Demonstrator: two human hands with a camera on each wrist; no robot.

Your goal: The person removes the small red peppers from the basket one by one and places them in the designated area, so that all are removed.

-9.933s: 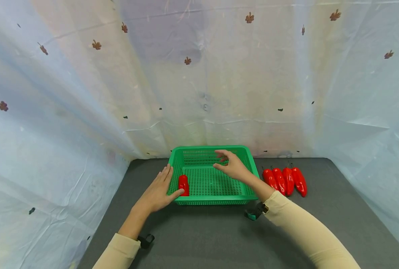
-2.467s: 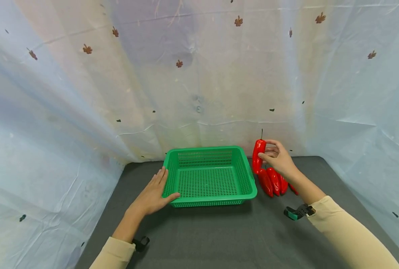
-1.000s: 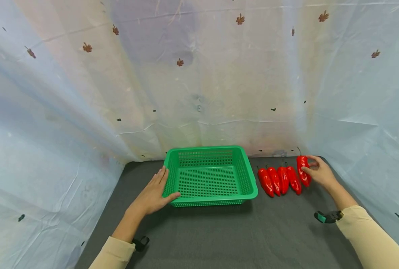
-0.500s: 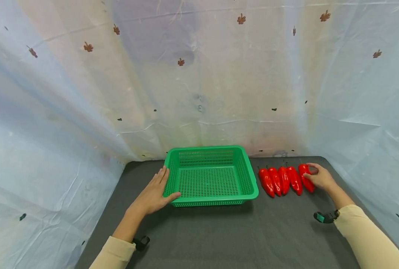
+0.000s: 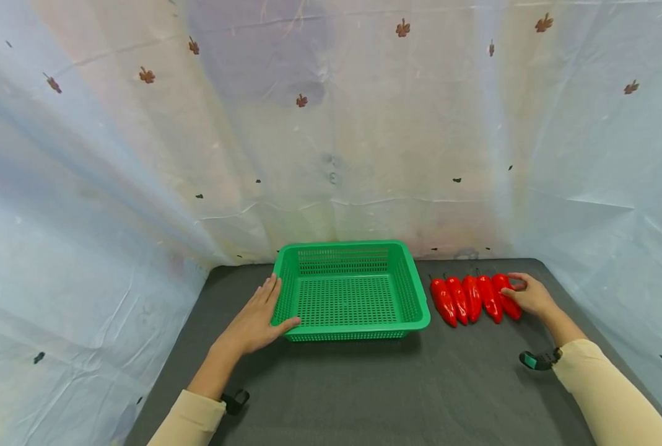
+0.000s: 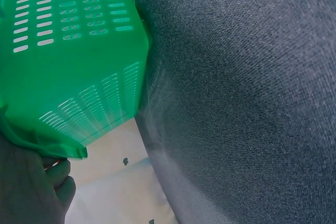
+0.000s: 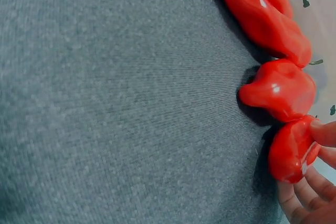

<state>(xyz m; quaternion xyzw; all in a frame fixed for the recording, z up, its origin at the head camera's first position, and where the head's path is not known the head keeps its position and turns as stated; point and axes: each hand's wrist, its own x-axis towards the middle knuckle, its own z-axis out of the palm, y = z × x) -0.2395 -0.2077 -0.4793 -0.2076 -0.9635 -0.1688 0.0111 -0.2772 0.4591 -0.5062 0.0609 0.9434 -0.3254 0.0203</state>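
Observation:
In the head view several glossy red peppers (image 5: pixel 472 298) lie side by side in a row on the dark grey table. My right hand (image 5: pixel 533 297) pinches the rightmost red pepper (image 5: pixel 504 288) between thumb and fingers. That pepper lies against its neighbour, as the right wrist view also shows, with the thumb (image 7: pixel 323 132) on its upper side. Left of the row stands a green slotted plastic basket (image 5: pixel 357 334). My left hand (image 5: pixel 255 319) rests on its left rim, fingers straight and thumb spread over the front left corner.
The table (image 5: pixel 358 393) carries a dark cloth surface. Behind and on both sides hangs a pale plastic curtain (image 5: pixel 364 155) with small leaf prints, close behind the basket. A black band (image 5: pixel 539 360) sits at the right wrist.
A pepper lay in the basket at first; now the peppers are all in the row. Lately the right hand lowered the last one at the right end and slid it left against its neighbour.

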